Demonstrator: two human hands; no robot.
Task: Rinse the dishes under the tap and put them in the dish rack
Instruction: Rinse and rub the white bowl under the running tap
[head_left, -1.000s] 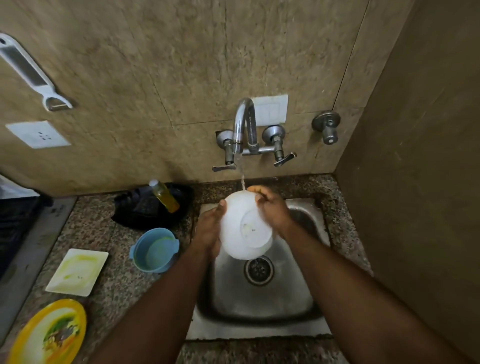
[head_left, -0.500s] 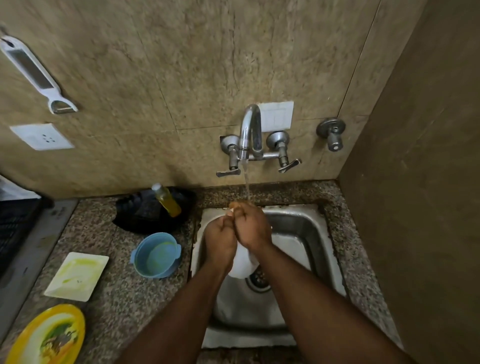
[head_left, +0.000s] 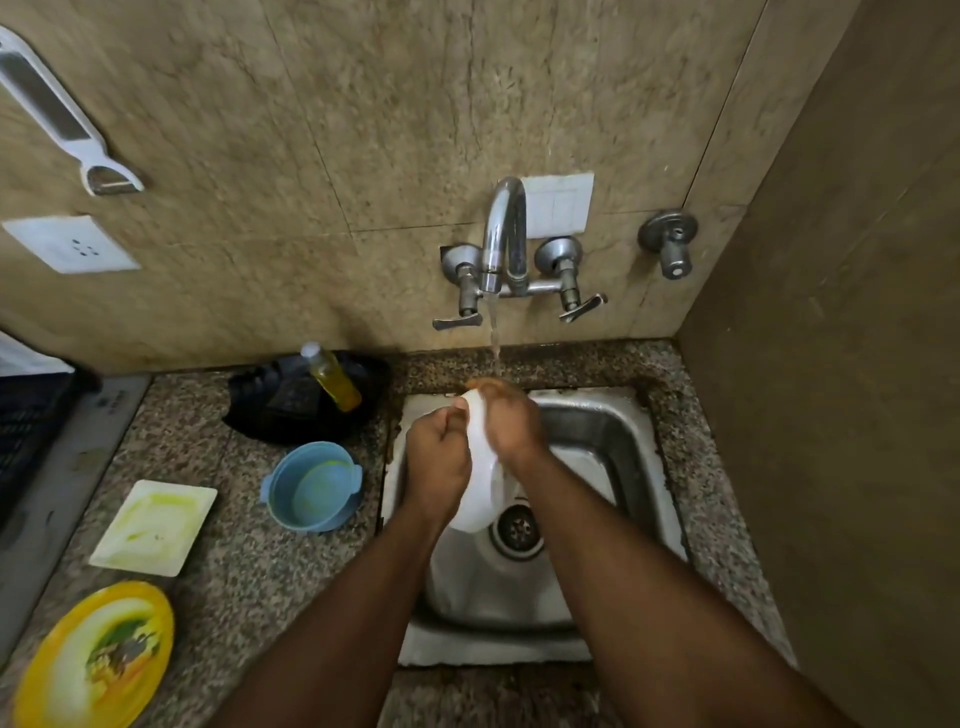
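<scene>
Hands on the job: left hand (head_left: 437, 457) and right hand (head_left: 511, 423) both curl round the round white glazed bowl (head_left: 480, 486), held on edge over the steel sink (head_left: 631, 447), stream from the chrome tap (head_left: 503, 234) hitting above it. Left of them, yellow plate (head_left: 93, 657), smeared square dish (head_left: 153, 527), blue plastic bowl (head_left: 314, 486) wait unrinsed. Readable writing: none.

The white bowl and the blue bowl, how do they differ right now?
The white bowl is held on edge over the sink by both hands, left hand and right hand, under the running tap; the blue bowl sits untouched on the counter. The blue bowl has small side handles and a greenish smear inside; the white bowl shows neither. Both are round.
</scene>
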